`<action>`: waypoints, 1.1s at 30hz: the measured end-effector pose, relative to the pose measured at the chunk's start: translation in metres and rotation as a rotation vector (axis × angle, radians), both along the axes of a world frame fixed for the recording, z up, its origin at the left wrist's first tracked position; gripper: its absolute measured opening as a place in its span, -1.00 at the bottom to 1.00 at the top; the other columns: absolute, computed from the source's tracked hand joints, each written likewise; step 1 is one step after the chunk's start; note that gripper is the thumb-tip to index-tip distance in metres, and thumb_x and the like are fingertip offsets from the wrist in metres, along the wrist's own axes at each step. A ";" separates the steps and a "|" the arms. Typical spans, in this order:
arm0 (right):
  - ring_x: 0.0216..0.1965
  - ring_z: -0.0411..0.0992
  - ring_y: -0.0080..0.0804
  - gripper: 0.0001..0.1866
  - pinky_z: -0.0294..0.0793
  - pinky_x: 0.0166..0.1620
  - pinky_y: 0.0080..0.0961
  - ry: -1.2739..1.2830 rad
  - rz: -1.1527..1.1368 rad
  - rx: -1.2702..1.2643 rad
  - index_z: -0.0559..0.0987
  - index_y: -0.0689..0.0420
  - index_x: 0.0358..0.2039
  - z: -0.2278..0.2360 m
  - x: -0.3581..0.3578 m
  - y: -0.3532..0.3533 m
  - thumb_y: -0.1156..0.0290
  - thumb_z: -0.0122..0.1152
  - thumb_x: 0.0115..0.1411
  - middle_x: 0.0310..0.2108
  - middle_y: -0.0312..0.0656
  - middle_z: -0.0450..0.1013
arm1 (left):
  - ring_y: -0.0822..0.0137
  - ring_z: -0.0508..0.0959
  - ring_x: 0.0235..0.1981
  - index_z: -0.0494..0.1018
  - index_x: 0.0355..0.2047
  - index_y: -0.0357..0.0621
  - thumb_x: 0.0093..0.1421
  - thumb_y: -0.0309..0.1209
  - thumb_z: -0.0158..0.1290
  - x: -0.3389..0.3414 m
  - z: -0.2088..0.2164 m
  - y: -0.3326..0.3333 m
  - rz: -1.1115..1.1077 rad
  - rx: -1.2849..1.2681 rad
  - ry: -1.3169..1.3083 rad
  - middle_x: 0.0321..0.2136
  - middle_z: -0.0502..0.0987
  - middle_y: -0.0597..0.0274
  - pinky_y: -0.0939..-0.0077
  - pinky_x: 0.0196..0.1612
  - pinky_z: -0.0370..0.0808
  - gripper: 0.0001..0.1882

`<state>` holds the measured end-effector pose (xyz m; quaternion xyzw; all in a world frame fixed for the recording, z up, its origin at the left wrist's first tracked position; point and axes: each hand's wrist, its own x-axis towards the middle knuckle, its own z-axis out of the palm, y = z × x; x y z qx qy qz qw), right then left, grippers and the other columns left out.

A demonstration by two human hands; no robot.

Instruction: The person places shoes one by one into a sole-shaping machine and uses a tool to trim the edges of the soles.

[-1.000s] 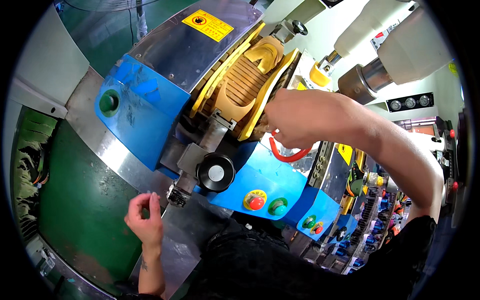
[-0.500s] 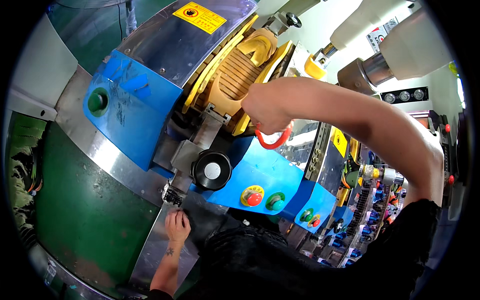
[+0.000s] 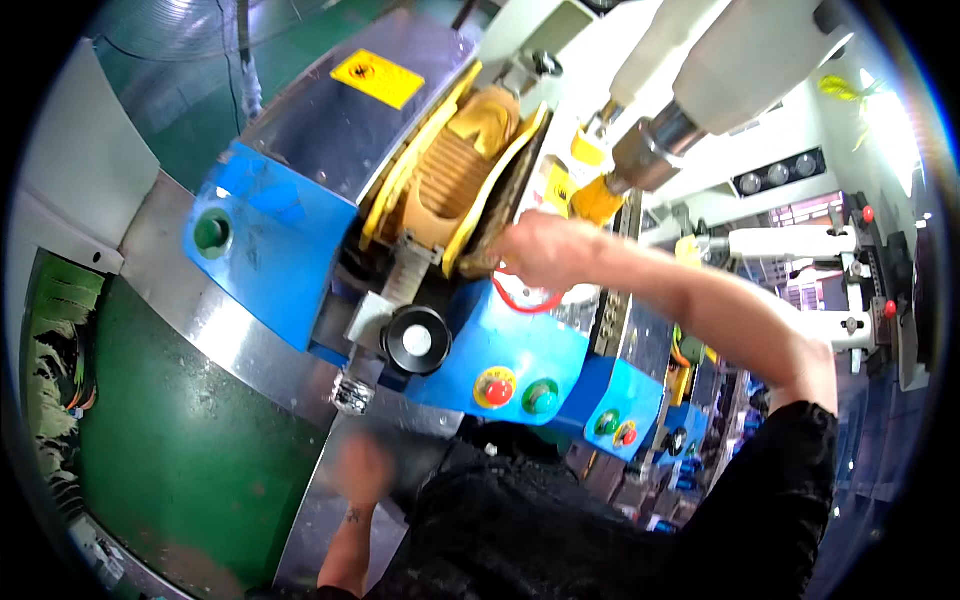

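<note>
My right hand [image 3: 548, 250] is closed around a red curved, ring-like handle [image 3: 530, 308]; whatever it belongs to is hidden by the fingers. It hovers beside the right yellow pad [image 3: 498, 185] of a machine. Between that pad and a left yellow pad [image 3: 408, 165] lies a tan, ribbed, shoe-sole-shaped bed [image 3: 447, 178] with nothing resting on it. My left hand [image 3: 362, 465] is smeared by motion above a steel ledge [image 3: 318, 520], below a round black knob [image 3: 417, 340]. Its fingers cannot be made out.
Blue machine housing [image 3: 270, 260] carries a green button [image 3: 212, 232]. A red button [image 3: 496, 390] and another green button [image 3: 541, 399] sit on the front panel. Thick metal cylinders [image 3: 655, 150] hang at upper right. A green surface [image 3: 190, 430] spreads at left.
My right hand, with the red handle, has moved off the tan bed's near end to beside the right pad. My left hand has shifted slightly nearer and become blurred. The whole view has shifted.
</note>
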<state>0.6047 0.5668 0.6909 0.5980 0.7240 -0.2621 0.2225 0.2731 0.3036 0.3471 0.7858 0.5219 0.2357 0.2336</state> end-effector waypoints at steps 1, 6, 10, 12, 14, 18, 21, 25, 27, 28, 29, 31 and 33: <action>-0.31 0.56 0.05 -0.77 0.58 -0.26 -0.16 -0.089 0.022 0.010 0.64 0.23 -0.33 0.000 -0.006 -0.005 0.41 0.08 0.08 -0.43 0.11 0.54 | -0.05 0.49 -0.19 0.44 -0.14 -0.28 0.10 -0.48 0.09 0.001 0.005 0.003 -0.024 0.036 0.004 -0.22 0.48 -0.06 0.10 -0.15 0.44 -0.71; -0.33 0.57 -0.01 -0.77 0.60 -0.25 -0.24 -0.189 0.282 0.044 0.63 0.30 -0.44 0.003 -0.035 -0.015 0.37 0.16 0.06 -0.43 0.07 0.56 | -0.02 0.51 -0.11 0.44 0.00 -0.27 0.18 -0.35 0.12 -0.010 0.007 -0.008 -0.142 0.312 0.188 -0.11 0.50 -0.06 0.13 -0.07 0.46 -0.60; -0.29 0.56 0.02 -0.73 0.58 -0.25 -0.20 -0.124 0.252 0.018 0.62 0.35 -0.44 -0.006 -0.018 -0.003 0.33 0.21 0.06 -0.40 0.10 0.55 | -0.01 0.52 -0.12 0.42 0.02 -0.26 0.19 -0.34 0.11 -0.016 -0.008 -0.024 -0.107 0.045 0.186 -0.12 0.50 -0.04 0.16 -0.07 0.46 -0.59; -0.28 0.55 0.07 -0.72 0.58 -0.24 -0.16 -0.067 0.188 0.084 0.64 0.25 -0.32 -0.021 -0.002 -0.019 0.28 0.20 0.09 -0.41 0.13 0.54 | 0.00 0.52 -0.11 0.41 0.04 -0.26 0.19 -0.32 0.11 -0.012 -0.003 -0.020 -0.085 -0.086 0.137 -0.11 0.50 -0.03 0.17 -0.06 0.46 -0.57; -0.27 0.54 0.08 -0.70 0.58 -0.22 -0.14 0.072 0.035 0.200 0.65 0.18 -0.26 -0.022 0.007 -0.037 0.25 0.19 0.10 -0.41 0.12 0.54 | 0.01 0.51 -0.15 0.42 0.00 -0.23 0.20 -0.30 0.11 -0.013 0.033 -0.004 -0.086 -0.289 0.086 -0.15 0.50 -0.01 0.19 -0.10 0.46 -0.60; -0.31 0.55 0.03 -0.69 0.57 -0.21 -0.11 -0.016 0.128 0.184 0.62 0.15 -0.28 -0.007 -0.003 -0.033 0.18 0.17 0.11 -0.44 0.08 0.53 | 0.02 0.51 -0.20 0.42 -0.02 -0.25 0.22 -0.29 0.10 -0.003 0.024 -0.006 -0.042 0.175 0.089 -0.19 0.48 -0.01 0.17 -0.14 0.46 -0.61; -0.32 0.55 0.06 -0.70 0.58 -0.23 -0.13 -0.056 0.032 0.159 0.61 0.20 -0.29 -0.002 -0.013 -0.033 0.23 0.16 0.10 -0.42 0.14 0.53 | -0.01 0.51 -0.12 0.37 0.07 -0.31 0.21 -0.30 0.11 -0.014 -0.029 -0.023 -0.067 -0.035 0.122 -0.09 0.48 -0.08 0.15 -0.07 0.45 -0.52; -0.33 0.55 0.07 -0.64 0.56 -0.20 -0.14 -0.262 0.063 0.072 0.63 0.22 -0.24 0.028 -0.045 -0.037 0.16 0.19 0.15 -0.42 0.14 0.54 | -0.03 0.51 -0.12 0.41 0.02 -0.35 0.19 -0.29 0.10 -0.013 -0.014 -0.014 -0.128 0.265 0.159 -0.10 0.48 -0.08 0.13 -0.08 0.45 -0.54; -0.40 0.56 0.05 -0.63 0.58 -0.29 -0.16 -0.196 0.028 0.043 0.61 0.26 -0.24 0.061 -0.044 -0.053 0.17 0.20 0.16 -0.50 0.12 0.52 | -0.02 0.50 -0.13 0.44 -0.03 -0.33 0.18 -0.31 0.10 -0.019 -0.027 -0.026 -0.128 0.290 0.227 -0.15 0.49 -0.06 0.11 -0.10 0.45 -0.59; -0.42 0.56 0.04 -0.63 0.58 -0.32 -0.18 -0.096 0.003 0.092 0.60 0.27 -0.22 0.067 -0.039 -0.063 0.18 0.21 0.17 -0.52 0.11 0.52 | -0.01 0.50 -0.13 0.46 -0.06 -0.32 0.18 -0.32 0.09 -0.018 -0.030 -0.023 -0.117 0.307 0.238 -0.17 0.50 -0.05 0.11 -0.10 0.45 -0.62; -0.45 0.55 0.03 -0.63 0.58 -0.34 -0.21 0.004 -0.020 0.140 0.60 0.27 -0.19 0.072 -0.034 -0.080 0.19 0.22 0.18 -0.55 0.11 0.51 | 0.01 0.50 -0.16 0.45 -0.10 -0.31 0.18 -0.36 0.08 -0.021 -0.032 -0.019 0.023 0.254 0.138 -0.21 0.49 -0.02 0.13 -0.12 0.45 -0.67; -0.56 0.54 -0.04 -0.64 0.56 -0.42 -0.27 0.155 -0.179 0.301 0.60 0.28 -0.20 0.073 -0.027 -0.116 0.20 0.23 0.20 -0.61 0.06 0.50 | 0.07 0.48 -0.23 0.45 -0.18 -0.31 0.18 -0.43 0.06 -0.025 -0.014 0.008 0.316 0.158 -0.068 -0.29 0.47 0.04 0.17 -0.15 0.44 -0.76; -0.64 0.52 -0.27 -0.63 0.50 -0.50 -0.38 0.281 -0.478 0.413 0.57 0.29 -0.15 0.061 -0.029 -0.155 0.23 0.26 0.21 -0.68 -0.03 0.47 | 0.24 0.38 -0.40 0.36 -0.33 -0.31 0.27 -0.51 0.00 -0.016 0.088 0.078 0.634 0.377 -0.496 -0.43 0.38 0.16 0.39 -0.35 0.35 -0.91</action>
